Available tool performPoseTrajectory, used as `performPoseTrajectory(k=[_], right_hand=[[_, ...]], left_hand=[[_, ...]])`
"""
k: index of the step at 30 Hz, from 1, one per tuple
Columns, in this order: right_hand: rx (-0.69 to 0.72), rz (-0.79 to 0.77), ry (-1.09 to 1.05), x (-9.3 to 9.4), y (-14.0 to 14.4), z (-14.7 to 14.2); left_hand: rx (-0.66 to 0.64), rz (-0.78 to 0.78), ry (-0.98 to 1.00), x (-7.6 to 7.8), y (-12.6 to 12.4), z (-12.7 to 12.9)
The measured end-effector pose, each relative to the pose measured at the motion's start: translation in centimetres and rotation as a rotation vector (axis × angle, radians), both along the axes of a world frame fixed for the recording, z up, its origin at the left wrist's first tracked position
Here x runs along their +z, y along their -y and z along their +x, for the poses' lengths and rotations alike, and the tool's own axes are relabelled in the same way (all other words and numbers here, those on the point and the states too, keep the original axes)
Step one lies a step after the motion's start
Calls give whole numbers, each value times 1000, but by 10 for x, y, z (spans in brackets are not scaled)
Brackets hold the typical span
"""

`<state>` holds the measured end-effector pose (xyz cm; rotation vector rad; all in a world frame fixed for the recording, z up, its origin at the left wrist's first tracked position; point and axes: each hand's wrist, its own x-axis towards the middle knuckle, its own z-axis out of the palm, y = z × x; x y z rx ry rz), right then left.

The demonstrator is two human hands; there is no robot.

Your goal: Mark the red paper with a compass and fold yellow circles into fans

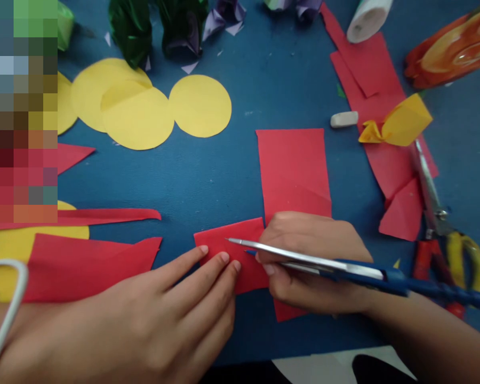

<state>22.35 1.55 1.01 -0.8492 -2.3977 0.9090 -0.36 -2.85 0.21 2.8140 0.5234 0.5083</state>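
Observation:
My left hand (176,314) lies low at the front with its fingertips pressing flat on a small red paper piece (214,242) on the blue table (208,176). My right hand (316,240) is curled on the same piece's right side. It is closed around blue-handled scissors (360,270), whose silver blades point left over the paper. A larger red rectangle (294,165) lies just behind my right hand.
Yellow paper circles (200,105) lie at the back left and red scraps (92,258) at the front left. To the right are a second pair of scissors (432,197), a folded yellow paper (404,122), a white eraser (344,119), a glue bottle (368,18) and more red paper (368,74).

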Motion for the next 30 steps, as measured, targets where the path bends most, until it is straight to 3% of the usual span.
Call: performPoseTrajectory(k=[30], right_hand=[[67, -32, -28, -4, 0, 2]], left_hand=[[-8, 68, 8, 1, -2, -1]])
